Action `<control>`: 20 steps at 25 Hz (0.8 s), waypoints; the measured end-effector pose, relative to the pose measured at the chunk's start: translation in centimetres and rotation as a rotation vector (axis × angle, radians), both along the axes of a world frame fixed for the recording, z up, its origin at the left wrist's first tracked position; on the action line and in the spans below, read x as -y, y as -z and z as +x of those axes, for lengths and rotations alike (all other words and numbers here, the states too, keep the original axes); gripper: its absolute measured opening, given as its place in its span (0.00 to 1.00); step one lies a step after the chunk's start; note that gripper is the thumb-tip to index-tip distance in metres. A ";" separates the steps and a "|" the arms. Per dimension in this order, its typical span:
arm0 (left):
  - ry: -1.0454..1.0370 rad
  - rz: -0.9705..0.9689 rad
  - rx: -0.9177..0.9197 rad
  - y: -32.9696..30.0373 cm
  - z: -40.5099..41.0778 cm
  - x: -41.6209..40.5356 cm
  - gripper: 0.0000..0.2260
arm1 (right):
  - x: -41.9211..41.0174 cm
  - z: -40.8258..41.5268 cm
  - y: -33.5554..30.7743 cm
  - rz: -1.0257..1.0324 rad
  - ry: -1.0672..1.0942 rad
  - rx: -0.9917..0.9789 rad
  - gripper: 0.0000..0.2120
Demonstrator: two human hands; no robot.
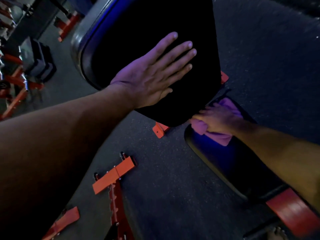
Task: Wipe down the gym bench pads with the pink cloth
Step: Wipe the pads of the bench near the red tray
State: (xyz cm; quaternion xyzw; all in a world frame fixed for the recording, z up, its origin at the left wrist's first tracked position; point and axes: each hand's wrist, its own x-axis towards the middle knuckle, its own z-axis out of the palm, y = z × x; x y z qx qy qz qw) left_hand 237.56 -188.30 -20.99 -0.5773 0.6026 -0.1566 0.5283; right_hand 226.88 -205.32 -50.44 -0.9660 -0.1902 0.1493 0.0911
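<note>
The pink cloth (214, 130) sits at about four o'clock from the picture's centre, bunched on the near end of the seat pad (230, 161), right where that pad meets the lower edge of the back pad (155, 23). It looks soft, limp and light, the kind of thing that folds wherever it is pushed, so it probably handles best gathered into a wad under the palm rather than pinched by a corner. The right hand (220, 118) does just that: its fingers curl over the crumpled fabric and grip it against the pad, though motion blur hides exactly how each finger lies.

The pads themselves appear firm and smooth, with a dark vinyl-like skin that should let the cloth slide easily; they need no lifting, only pressure. The seam between the two pads is likely where the cloth could snag or bunch.

At about twelve o'clock from the cloth, the left hand (152, 71) lies flat on the tilted back pad, fingers straight and spread, holding nothing and seemingly steadying the bench.

Further out, orange frame parts (114, 175) of the bench rest on the dark rubber floor (164, 187) at seven o'clock, and more orange equipment (13, 80) stands at nine o'clock, well apart.
</note>
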 end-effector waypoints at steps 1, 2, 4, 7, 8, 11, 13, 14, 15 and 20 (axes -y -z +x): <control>0.008 -0.006 0.000 0.2 0.0 -0.2 0.33 | 1.2 0.2 -0.3 -0.023 0.061 -0.032 0.37; 0.024 -0.009 0.002 0.5 0.1 -0.3 0.33 | 2.1 0.4 -0.5 -0.035 0.126 -0.045 0.37; 0.042 -0.018 0.005 0.7 0.3 -0.3 0.33 | 2.2 0.5 -0.3 -0.021 0.220 -0.093 0.36; 0.029 -0.050 -0.015 0.7 0.2 -0.3 0.33 | 0.0 -0.6 0.7 -0.025 0.395 -0.089 0.34; 0.034 -0.054 -0.010 0.8 0.2 -0.3 0.33 | -0.5 -1.1 1.2 -0.017 0.502 -0.053 0.34; 0.037 -0.074 -0.009 1.3 0.6 -0.5 0.33 | -1.5 -1.1 2.1 0.053 0.757 0.019 0.33; 0.042 -0.101 -0.034 1.4 0.8 -0.6 0.33 | -2.2 -0.6 1.7 0.053 0.825 -0.002 0.33; 0.042 -0.101 -0.030 1.5 0.8 -0.5 0.33 | -2.6 -0.4 1.1 0.034 0.786 -0.031 0.33; 0.040 -0.097 -0.022 1.3 0.6 -0.3 0.33 | -3.2 -0.5 0.5 0.010 0.683 -0.063 0.33; 0.057 -0.125 -0.032 1.5 0.5 -0.4 0.34 | -9.3 -1.4 0.4 -0.018 0.056 -0.140 0.34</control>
